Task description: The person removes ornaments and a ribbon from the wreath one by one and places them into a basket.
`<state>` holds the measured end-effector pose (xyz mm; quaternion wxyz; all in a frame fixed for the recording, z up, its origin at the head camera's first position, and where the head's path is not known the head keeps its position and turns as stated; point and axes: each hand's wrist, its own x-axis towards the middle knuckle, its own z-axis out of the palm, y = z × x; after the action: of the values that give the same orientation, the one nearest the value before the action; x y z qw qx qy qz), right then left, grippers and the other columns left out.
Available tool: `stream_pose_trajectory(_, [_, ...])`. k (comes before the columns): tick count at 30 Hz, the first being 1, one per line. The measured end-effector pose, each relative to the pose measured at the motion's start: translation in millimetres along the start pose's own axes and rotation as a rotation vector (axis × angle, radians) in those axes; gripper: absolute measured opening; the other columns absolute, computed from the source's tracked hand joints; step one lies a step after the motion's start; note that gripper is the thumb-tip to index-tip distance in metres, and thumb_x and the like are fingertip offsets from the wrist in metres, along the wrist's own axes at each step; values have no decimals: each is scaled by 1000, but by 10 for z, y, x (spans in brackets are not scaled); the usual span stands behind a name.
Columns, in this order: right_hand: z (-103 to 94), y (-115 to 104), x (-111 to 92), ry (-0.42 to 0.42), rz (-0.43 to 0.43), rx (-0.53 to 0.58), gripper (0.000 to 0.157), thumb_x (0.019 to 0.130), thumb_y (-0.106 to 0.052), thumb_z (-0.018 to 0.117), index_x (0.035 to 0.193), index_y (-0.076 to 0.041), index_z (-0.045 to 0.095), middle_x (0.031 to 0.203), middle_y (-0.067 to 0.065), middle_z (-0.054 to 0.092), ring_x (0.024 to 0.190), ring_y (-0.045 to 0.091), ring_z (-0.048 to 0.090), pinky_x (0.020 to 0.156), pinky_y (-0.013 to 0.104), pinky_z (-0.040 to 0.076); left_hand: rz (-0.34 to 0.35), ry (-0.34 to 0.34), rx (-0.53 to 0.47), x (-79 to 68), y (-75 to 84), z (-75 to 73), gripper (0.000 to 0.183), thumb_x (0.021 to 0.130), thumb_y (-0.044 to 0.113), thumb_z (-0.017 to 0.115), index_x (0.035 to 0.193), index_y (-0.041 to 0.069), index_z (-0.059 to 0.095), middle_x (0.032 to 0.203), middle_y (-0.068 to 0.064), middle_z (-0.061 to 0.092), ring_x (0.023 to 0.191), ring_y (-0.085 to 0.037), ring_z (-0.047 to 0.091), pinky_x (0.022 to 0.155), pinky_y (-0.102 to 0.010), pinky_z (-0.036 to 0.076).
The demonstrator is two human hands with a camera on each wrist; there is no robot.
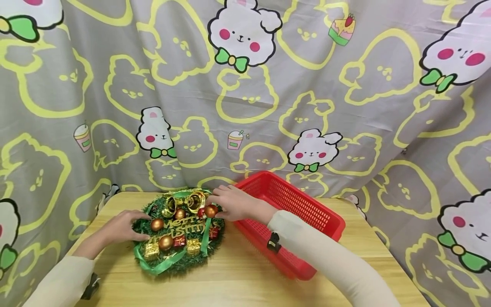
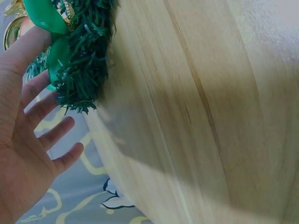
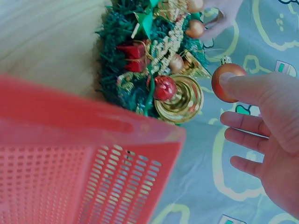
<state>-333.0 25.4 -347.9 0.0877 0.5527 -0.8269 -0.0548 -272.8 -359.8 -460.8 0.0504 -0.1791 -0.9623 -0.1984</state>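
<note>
A green tinsel wreath [image 1: 188,263] lies on the table, decorated with gold "Merry Christmas" lettering [image 1: 192,230], gold bells [image 1: 196,202], small gift boxes [image 1: 193,246], copper-coloured baubles [image 1: 165,242] and a green ribbon [image 1: 163,265]. Between thumb and finger, my right hand [image 1: 238,204] pinches a copper bauble [image 3: 229,86] over the wreath's right side; its other fingers are spread. My left hand [image 1: 120,228] is at the wreath's left edge, fingers apart. In the left wrist view, the thumb and fingertips [image 2: 42,105] are right at the ribbon and tinsel.
A red perforated plastic basket [image 1: 330,226] stands right of the wreath, beneath my right forearm. Behind the wooden table [image 1: 238,285] hangs a grey curtain [image 1: 245,111] with rabbit prints, close along the back and sides.
</note>
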Motion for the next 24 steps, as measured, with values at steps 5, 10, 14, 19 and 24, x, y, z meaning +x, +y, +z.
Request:
stream_pose_trajectory(5, [-129, 77, -72, 20, 17, 29, 38, 94, -30, 75, 128, -19, 63, 117, -1, 63, 113, 19, 57, 96, 36, 50, -4, -8, -5, -1, -9, 2, 70, 72, 49, 89, 122, 3, 70, 128, -31, 65, 119, -58, 57, 96, -72, 48])
stream_pose_trajectory(10, [-242, 155, -161, 49, 30, 69, 37, 93, -25, 77, 127, -18, 64, 119, 0, 64, 114, 20, 58, 93, 37, 51, -9, -13, -10, -6, -19, 6, 71, 72, 50, 89, 123, 2, 70, 128, -31, 65, 118, -57, 58, 96, -70, 49])
stream_pose_trajectory(14, [-266, 249, -229, 91, 36, 74, 36, 92, -22, 77, 125, -18, 64, 116, 2, 65, 112, 21, 59, 95, 40, 52, -12, -12, -16, -14, -27, 11, 72, 72, 49, 89, 123, 2, 70, 128, -31, 65, 117, -56, 59, 95, -69, 50])
stream_pose_trajectory(19, [-259, 382, -319, 134, 69, 78, 33, 91, -17, 78, 121, -18, 65, 113, 2, 65, 113, 22, 60, 101, 44, 51, -18, -10, -18, -17, -29, 4, 71, 72, 48, 89, 123, 2, 69, 128, -31, 65, 117, -56, 59, 94, -69, 50])
stream_pose_trajectory(24, [-238, 508, -437, 144, 117, 83, 37, 90, -18, 78, 126, -16, 66, 122, 4, 66, 119, 26, 59, 103, 47, 50, -26, -9, -15, -18, -19, -3, 71, 72, 49, 89, 123, 3, 70, 129, -30, 65, 117, -56, 58, 94, -70, 50])
